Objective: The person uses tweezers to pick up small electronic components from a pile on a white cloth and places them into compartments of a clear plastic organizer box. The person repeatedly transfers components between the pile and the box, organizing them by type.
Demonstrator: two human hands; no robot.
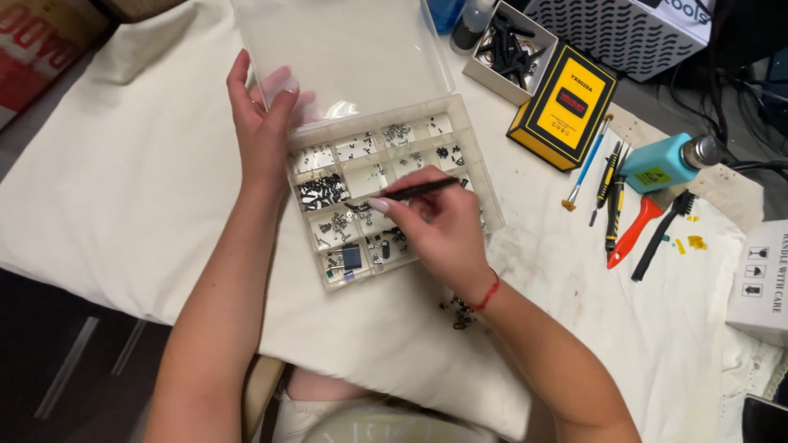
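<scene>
Pinching thin, stiff black tweezers (pixel 419 190) mid-way, the right hand (pixel 443 234) pokes tiny light screws (pixel 322 191); the open left hand (pixel 261 123) steadies the box (pixel 472 156).

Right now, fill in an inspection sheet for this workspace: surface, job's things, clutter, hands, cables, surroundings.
Surface: white cloth over the table, stained near the tools.
Job's things: clear compartment box of small screws and parts, its lid open; black tweezers.
Clutter: loose screws on the cloth; yellow box; tray of black parts; hand tools; teal dispenser bottle.
Hands: left hand steadies the box's rear edge; right hand holds the tweezers, tips over a compartment.
Cables: dark cables at upper right.
Surroundings: white cartons at right.
</scene>
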